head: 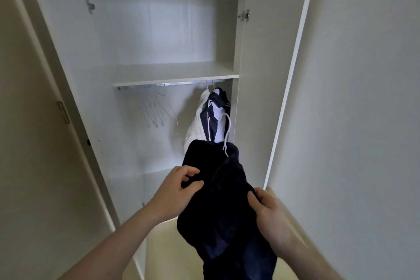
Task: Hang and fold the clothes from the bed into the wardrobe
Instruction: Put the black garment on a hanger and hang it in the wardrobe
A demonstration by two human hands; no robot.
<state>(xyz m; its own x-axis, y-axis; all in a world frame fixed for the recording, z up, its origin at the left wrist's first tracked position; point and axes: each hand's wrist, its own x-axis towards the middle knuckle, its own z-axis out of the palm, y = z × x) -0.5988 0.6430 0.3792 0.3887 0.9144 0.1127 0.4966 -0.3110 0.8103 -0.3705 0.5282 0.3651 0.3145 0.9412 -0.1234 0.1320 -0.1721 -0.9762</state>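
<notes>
The scene is dim and evenly lit, with a cool grey cast and no hard shadows. The brightest patch is the wardrobe [159, 29] back panel above the shelf [175, 74], well above both hands; a faint sheen runs along the rail [172, 84] under it. The dark garment [227, 200] between the hands shows almost no fold detail. Wide-angle distortion bows the doors [288, 63] outward at the edges. Focus is slightly soft throughout.

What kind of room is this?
Likely a bedroom or dressing area: an open built-in wardrobe with a hanging rail, empty hangers, one hung garment, and both hands gripping dark clothing.
</notes>
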